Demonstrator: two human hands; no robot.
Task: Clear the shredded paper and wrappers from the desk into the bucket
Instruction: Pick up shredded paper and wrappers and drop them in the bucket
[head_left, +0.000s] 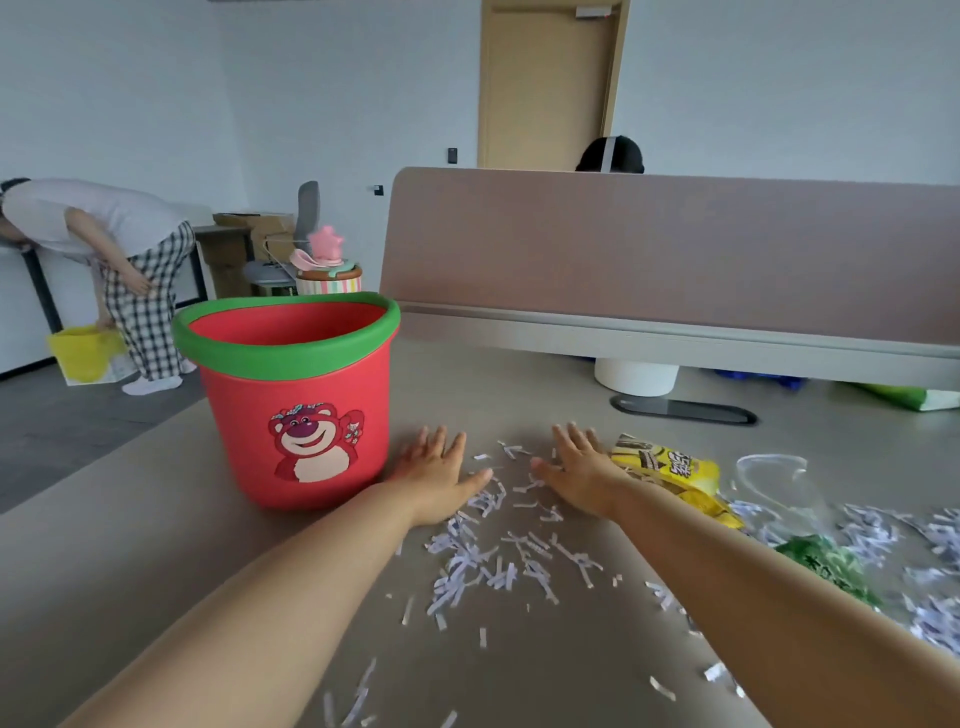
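A red bucket (296, 415) with a green rim and a bear picture stands upright on the desk at the left. My left hand (439, 475) lies flat and open on the desk just right of the bucket's base. My right hand (582, 475) is flat and open a little further right, its outer edge against a yellow wrapper (670, 475). White shredded paper (498, 561) is scattered between and below my hands and out to the right edge. A green wrapper (831, 569) and a clear plastic wrapper (774, 478) lie to the right of my right arm.
A pinkish divider panel (675, 260) closes off the desk's far side, with a dark cable slot (685, 410) in front of it. The top of a person's head shows behind the panel. Another person bends over at the far left near a yellow bag (85, 353).
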